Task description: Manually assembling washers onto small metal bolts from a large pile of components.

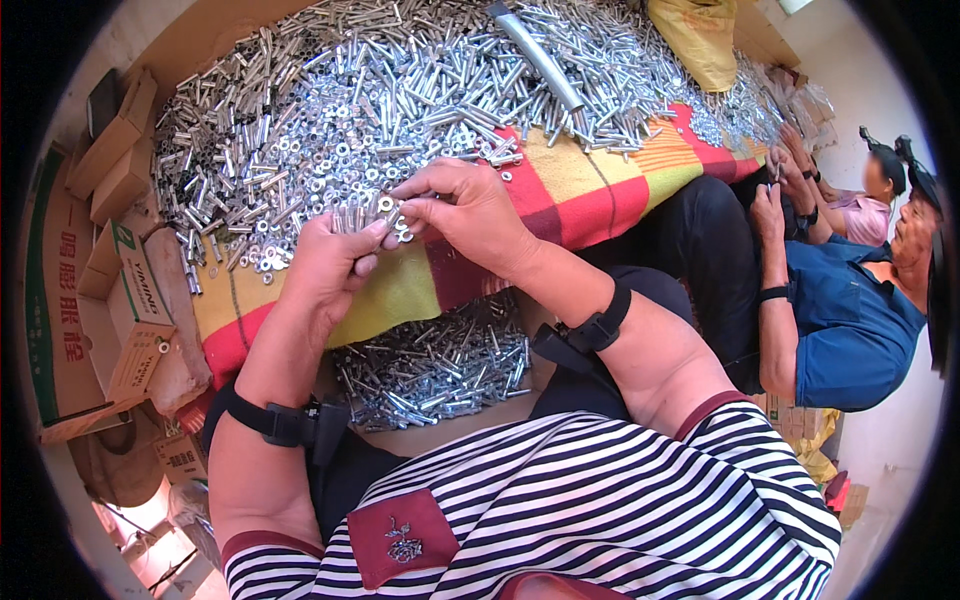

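Note:
My left hand [332, 258] is closed round several short silver bolts [352, 215], held side by side with their ends pointing up and away. My right hand [462, 208] meets it from the right, thumb and forefinger pinched at a small ring-shaped washer [386, 204] by the bolt ends. More rings hang just below those fingertips; whether they sit on bolts I cannot tell. Beyond both hands spreads a heap of loose washers and nuts [345, 150]. Long bolts [440, 75] are piled behind and around it.
A checked blanket [590, 195] covers the table edge. Below it, a box of bolts [435, 370] stands by my lap. Cardboard boxes [130, 300] line the left. A metal channel [540, 60] and yellow sack [698, 40] lie on the pile. Two people work at right, the nearer in a blue shirt [840, 320].

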### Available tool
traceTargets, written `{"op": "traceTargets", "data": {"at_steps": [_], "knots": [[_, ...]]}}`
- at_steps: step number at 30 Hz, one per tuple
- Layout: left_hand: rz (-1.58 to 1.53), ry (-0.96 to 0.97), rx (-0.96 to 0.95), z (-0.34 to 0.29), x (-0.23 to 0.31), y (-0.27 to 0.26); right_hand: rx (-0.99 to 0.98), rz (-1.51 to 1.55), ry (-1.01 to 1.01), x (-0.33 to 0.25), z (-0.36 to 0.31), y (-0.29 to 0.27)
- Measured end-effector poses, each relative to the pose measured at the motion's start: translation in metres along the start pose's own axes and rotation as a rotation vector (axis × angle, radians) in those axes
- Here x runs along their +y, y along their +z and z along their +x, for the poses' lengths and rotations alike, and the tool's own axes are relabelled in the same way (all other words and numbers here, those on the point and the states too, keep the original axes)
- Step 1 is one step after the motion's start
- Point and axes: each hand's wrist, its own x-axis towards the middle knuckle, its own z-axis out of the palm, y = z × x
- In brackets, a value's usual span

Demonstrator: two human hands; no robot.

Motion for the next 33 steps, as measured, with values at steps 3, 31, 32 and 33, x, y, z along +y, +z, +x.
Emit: {"op": "traceTargets", "data": {"at_steps": [3, 31, 32, 33], "knots": [[-0.038, -0.039, -0.059, 0.003, 0.000, -0.008, -0.025, 0.058, 0.135, -0.005, 0.000, 0.001], [0.121, 0.276, 0.070, -0.009, -0.004, -0.004, 0.038, 0.230, -0.108, -0.017, 0.005, -0.007], [0.146, 0.283, 0.002, -0.009, -0.006, -0.002, 0.073, 0.400, -0.084, -0.012, 0.006, -0.005], [0.162, 0.290, -0.032, -0.009, -0.008, -0.001, 0.072, 0.511, -0.035, -0.013, 0.008, -0.002]]}}
